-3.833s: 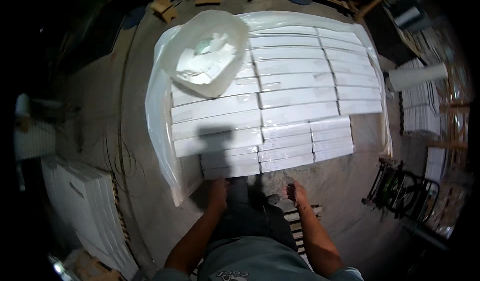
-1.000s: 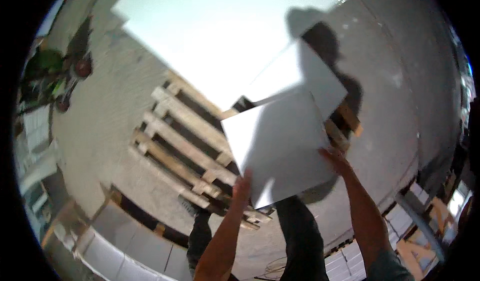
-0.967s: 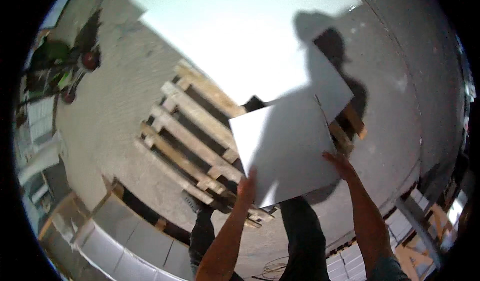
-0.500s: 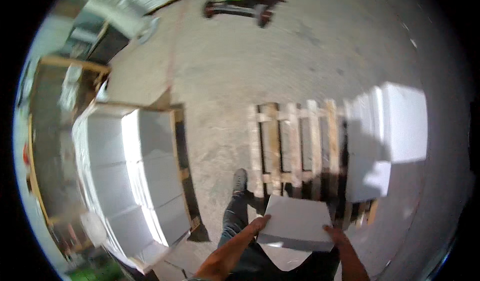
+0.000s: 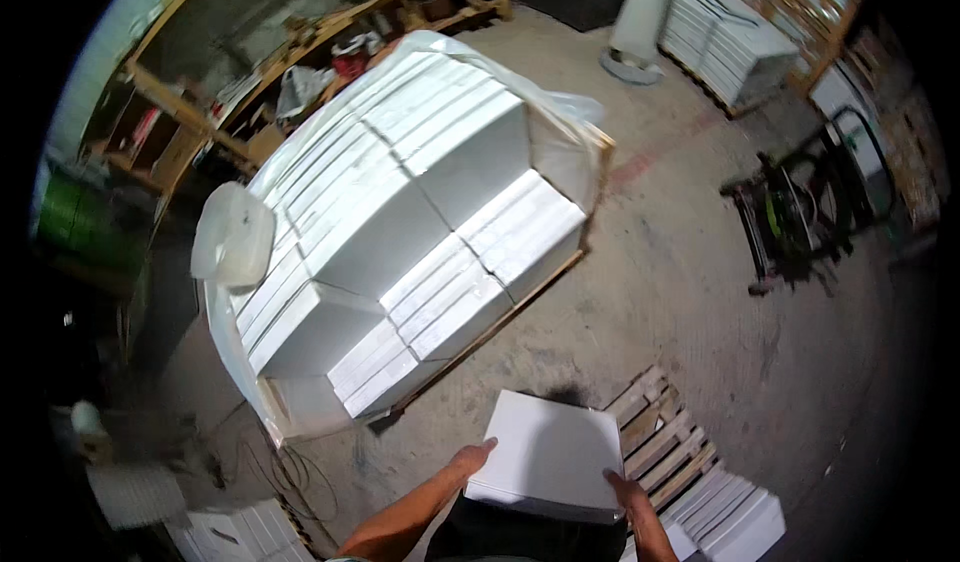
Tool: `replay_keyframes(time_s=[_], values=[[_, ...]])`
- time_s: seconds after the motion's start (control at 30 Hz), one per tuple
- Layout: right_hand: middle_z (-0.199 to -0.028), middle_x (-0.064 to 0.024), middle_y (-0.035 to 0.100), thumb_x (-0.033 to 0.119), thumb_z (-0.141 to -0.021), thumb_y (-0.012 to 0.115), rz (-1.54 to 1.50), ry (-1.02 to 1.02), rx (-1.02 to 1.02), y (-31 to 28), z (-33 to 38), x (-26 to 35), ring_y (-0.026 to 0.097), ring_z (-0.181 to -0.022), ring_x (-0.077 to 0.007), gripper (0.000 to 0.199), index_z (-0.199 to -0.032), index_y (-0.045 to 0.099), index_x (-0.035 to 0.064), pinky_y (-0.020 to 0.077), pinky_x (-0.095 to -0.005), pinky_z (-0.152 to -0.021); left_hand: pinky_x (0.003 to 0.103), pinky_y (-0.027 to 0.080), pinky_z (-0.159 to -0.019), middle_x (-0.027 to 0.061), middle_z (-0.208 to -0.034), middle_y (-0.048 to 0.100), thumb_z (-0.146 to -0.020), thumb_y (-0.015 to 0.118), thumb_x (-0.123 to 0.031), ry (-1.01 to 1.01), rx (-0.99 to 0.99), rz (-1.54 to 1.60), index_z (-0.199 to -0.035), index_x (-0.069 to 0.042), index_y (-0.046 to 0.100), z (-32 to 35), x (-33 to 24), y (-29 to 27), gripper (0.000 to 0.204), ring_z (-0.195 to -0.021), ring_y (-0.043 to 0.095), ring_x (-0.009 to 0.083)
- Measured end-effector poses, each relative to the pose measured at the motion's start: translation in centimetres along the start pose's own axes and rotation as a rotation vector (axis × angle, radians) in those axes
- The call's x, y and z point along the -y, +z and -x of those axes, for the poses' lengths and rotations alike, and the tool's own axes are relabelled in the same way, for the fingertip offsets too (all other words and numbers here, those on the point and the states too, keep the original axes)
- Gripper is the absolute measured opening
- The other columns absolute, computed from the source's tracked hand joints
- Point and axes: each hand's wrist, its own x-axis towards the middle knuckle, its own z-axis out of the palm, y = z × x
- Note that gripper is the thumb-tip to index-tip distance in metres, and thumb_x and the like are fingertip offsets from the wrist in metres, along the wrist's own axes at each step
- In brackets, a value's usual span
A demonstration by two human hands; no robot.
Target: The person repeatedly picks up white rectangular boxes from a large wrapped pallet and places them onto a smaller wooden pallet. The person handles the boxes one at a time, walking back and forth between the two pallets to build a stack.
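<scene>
While the left hand (image 5: 475, 455) and right hand (image 5: 626, 494) grip opposite sides of a white box (image 5: 552, 447) just in front of the person's dark-clad lap, most of their fingers are hidden beyond its edges, only the thumbs showing clearly. A wooden pallet (image 5: 655, 424) lies beside it on the right, partly covered by white cartons (image 5: 735, 517) that the lower edge cuts off. Farther ahead, a plastic-lined stack (image 5: 440, 177) of white boxes bears a translucent bin (image 5: 235, 237), its contents hard to make out. Beyond, shelf clutter (image 5: 330, 72) blurs together, and darkness swallows the corners.
</scene>
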Motion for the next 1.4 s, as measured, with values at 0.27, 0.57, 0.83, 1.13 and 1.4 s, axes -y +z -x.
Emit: replay_keyframes(time_s=[0.27,0.57,0.83,1.13,1.4], values=[[-0.103,-0.0206,0.061,0.051,-0.076,0.062,0.522,-0.144,0.068,5.1,-0.7,22.4,0.059,-0.093,-0.0269,0.069,-0.104,0.058,-0.013,0.0441,-0.0329,-0.082,0.035,0.047,-0.077,0.0212,-0.102,0.061,-0.082,0.054,-0.051,0.015,-0.133,0.509,-0.107,0.013,0.055,0.7,-4.1,-8.5,0.068,-0.089,0.06,0.0269],[-0.099,-0.0266,0.06,0.051,-0.07,0.068,0.833,-0.299,0.177,11.6,-2.4,36.4,0.059,-0.09,-0.0292,0.079,-0.1,0.054,-0.0206,0.046,-0.0366,-0.078,0.038,0.045,-0.083,0.0216,-0.107,0.059,-0.082,0.056,-0.049,0.026,-0.184,1.017,-0.113,0.012,0.052,1.1,-4.9,-11.0,0.068,-0.095,0.058,0.0271],[-0.093,-0.0276,0.062,0.057,-0.069,0.066,0.941,-0.243,0.213,20.2,-4.7,43.2,0.062,-0.089,-0.032,0.077,-0.093,0.061,-0.0156,0.0465,-0.0363,-0.077,0.036,0.044,-0.083,0.0206,-0.109,0.058,-0.079,0.058,-0.049,-0.062,-0.256,1.083,-0.116,0.008,0.053,-1.6,-5.9,-17.7,0.068,-0.099,0.056,0.0288],[-0.092,-0.0246,0.063,0.055,-0.07,0.066,0.923,-0.308,0.271,33.3,-8.5,50.2,0.061,-0.086,-0.0279,0.076,-0.093,0.059,-0.0173,0.0467,-0.0345,-0.076,0.034,0.041,-0.087,0.0144,-0.113,0.056,-0.085,0.056,-0.043,0.136,-0.34,1.169,-0.121,0.005,0.049,-10.9,-4.0,-27.7,0.06,-0.102,0.053,0.0244],[-0.11,-0.0198,0.058,0.059,-0.08,0.051,0.41,-0.028,0.318,35.5,-9.2,52.0,0.058,-0.098,-0.0297,0.076,-0.119,0.049,-0.0073,0.0469,-0.0372,-0.081,0.031,0.047,-0.078,0.0091,-0.095,0.06,-0.088,0.052,-0.031,-0.001,-0.239,1.654,-0.109,0.0,0.054,-9.9,-7.1,-32.8,0.038,-0.086,0.058,0.0212]])
